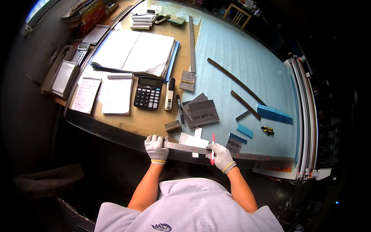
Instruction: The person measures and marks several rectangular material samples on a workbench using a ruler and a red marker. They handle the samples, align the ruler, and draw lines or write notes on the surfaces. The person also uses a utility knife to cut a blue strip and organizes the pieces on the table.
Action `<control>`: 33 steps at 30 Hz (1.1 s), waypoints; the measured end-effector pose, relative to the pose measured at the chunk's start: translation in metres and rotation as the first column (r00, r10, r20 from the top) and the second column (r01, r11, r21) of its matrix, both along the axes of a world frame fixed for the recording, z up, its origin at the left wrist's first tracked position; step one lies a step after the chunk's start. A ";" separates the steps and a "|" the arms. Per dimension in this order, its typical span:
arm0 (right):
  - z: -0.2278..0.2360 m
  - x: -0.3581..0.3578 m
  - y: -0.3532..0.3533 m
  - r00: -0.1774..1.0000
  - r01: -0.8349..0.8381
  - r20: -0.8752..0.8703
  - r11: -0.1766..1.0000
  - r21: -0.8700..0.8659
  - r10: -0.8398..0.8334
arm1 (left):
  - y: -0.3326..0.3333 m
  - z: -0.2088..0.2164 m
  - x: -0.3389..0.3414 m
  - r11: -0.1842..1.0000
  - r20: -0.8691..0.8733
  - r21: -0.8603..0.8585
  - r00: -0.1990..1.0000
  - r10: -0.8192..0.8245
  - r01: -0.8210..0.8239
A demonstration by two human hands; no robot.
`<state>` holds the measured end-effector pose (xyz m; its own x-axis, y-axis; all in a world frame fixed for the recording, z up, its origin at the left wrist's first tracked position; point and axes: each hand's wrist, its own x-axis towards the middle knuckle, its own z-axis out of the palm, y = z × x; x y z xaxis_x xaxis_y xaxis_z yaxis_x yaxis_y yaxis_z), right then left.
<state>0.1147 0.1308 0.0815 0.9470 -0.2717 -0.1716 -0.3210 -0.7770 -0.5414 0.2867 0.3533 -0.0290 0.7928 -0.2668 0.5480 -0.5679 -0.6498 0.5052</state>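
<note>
My left hand (156, 148), in a grey knit glove, is closed at the left end of a long steel ruler (181, 147). The ruler lies along the near table edge and runs off to the right. In my gloved right hand (221, 156) is a red pen (213, 149), held upright, and that hand rests over the ruler. Beneath the ruler, between my hands, is a white cross-shaped piece (188, 139), partly covered. A small grey plate with a blue edge (234, 144) lies just beyond my right hand. Several dark grey plates (205, 112) overlap farther up, one with handwriting.
Left on the table are a black calculator (148, 93), a stapler (169, 94), notepads (118, 94) and an open binder (133, 52). Two dark strips (235, 81), blue pieces (274, 114) and a yellow-black cutter (267, 130) lie right. Long profiles (305, 116) line the right edge.
</note>
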 end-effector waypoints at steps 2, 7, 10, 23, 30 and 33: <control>-0.001 -0.001 0.000 1.000 -0.009 0.010 1.000 -0.011 0.009 | 0.000 0.000 -0.001 1.000 -0.010 0.002 1.000 0.000 0.000; -0.005 -0.003 0.000 1.000 -0.015 0.022 0.999 -0.030 0.016 | -0.001 0.000 -0.001 1.000 -0.005 0.003 1.000 -0.003 0.003; -0.005 -0.003 0.001 1.000 -0.009 0.015 0.999 -0.038 0.010 | 0.000 0.000 -0.001 1.000 -0.025 0.008 1.000 -0.004 0.004; 0.001 -0.006 0.007 0.999 -0.011 0.045 1.000 -0.017 0.012 | 0.000 0.000 -0.002 1.000 -0.035 0.006 0.999 -0.006 0.006; 0.002 -0.015 0.008 0.999 -0.015 0.047 1.000 0.017 0.014 | 0.000 -0.006 -0.002 0.999 -0.014 0.031 1.000 -0.014 0.014; 0.001 -0.022 0.008 0.993 -0.040 0.110 0.999 -0.001 0.040 | -0.001 -0.005 -0.004 0.999 -0.007 0.036 1.000 -0.024 0.024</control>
<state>0.0924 0.1387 0.0829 0.9701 -0.2334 -0.0661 -0.2284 -0.7873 -0.5727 0.2829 0.3524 -0.0335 0.7897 -0.3053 0.5322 -0.5802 -0.6538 0.4858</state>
